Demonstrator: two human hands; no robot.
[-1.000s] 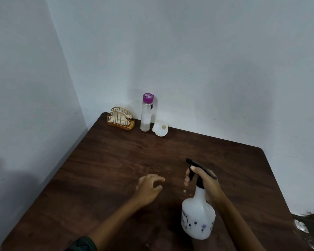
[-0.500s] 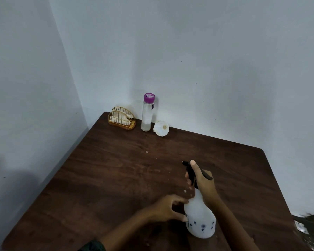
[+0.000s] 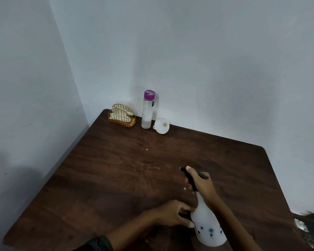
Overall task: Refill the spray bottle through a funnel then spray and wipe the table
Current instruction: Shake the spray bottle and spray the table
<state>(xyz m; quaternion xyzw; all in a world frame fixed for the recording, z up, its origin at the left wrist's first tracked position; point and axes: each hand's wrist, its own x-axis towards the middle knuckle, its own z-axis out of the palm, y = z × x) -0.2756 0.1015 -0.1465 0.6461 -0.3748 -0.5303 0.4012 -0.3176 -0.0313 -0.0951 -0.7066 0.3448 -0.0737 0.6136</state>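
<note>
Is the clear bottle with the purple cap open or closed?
Closed: the purple cap sits on top of the clear bottle, which stands upright.

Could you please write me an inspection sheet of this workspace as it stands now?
Surface: dark wooden table, pale specks near the middle.
Job's things: white spray bottle upright at the near edge; white funnel and purple-capped bottle by the back wall.
Clutter: gold wire holder with napkins in the far corner.
Grippers: right hand wrapped around the black sprayer head; left hand on the bottle's body.
Cables: nothing seen.
Surroundings: plain pale walls.
</note>
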